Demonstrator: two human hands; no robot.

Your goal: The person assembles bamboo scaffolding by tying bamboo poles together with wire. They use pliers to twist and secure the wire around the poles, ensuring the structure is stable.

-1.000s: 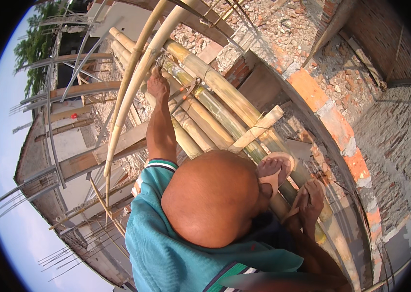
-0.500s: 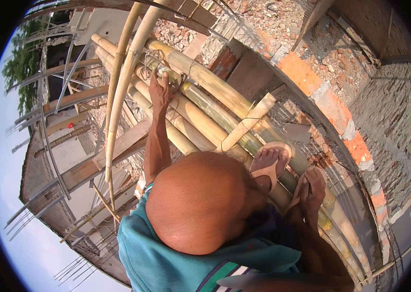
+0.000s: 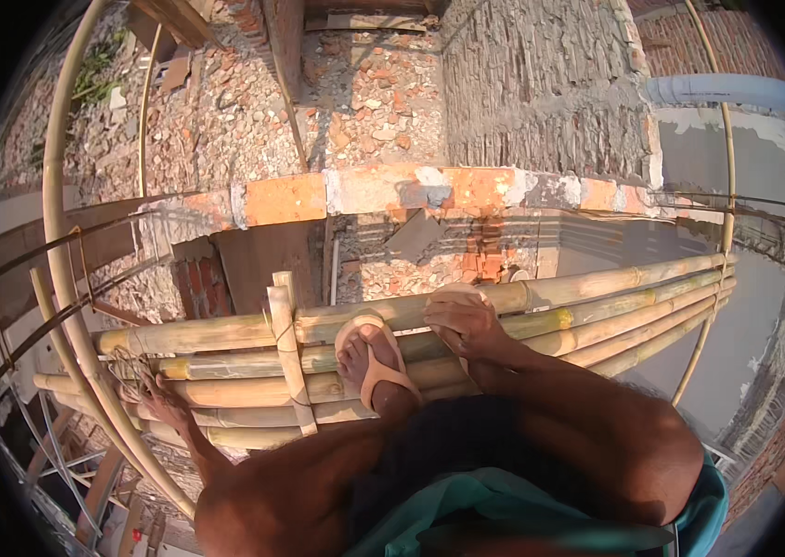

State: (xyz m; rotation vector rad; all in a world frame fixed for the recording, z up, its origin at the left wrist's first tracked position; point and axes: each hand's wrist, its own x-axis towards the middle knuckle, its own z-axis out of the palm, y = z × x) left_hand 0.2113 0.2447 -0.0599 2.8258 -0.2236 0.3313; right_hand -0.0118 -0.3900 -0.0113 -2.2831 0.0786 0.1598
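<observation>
Tie wire: tangled, thin brown metal wire (image 3: 128,369), on the poles' left end.
Left hand (image 3: 164,401): at the wire, fingers partly extended; cannot tell if gripping.
Platform: round, pale-yellow and greenish bamboo poles (image 3: 225,332), side by side, running left to right.
Crosspiece: short, flat, pale bamboo strip (image 3: 289,364), lying across the poles.
Right hand (image 3: 468,327): over a tan flat sandal (image 3: 459,292), fingers bent; hold cannot be told.

Strong sunlight; brick rubble (image 3: 378,102) strewn at top; rough grey wall (image 3: 541,102) upper right; orange-patched ledge (image 3: 285,200) across middle.
</observation>
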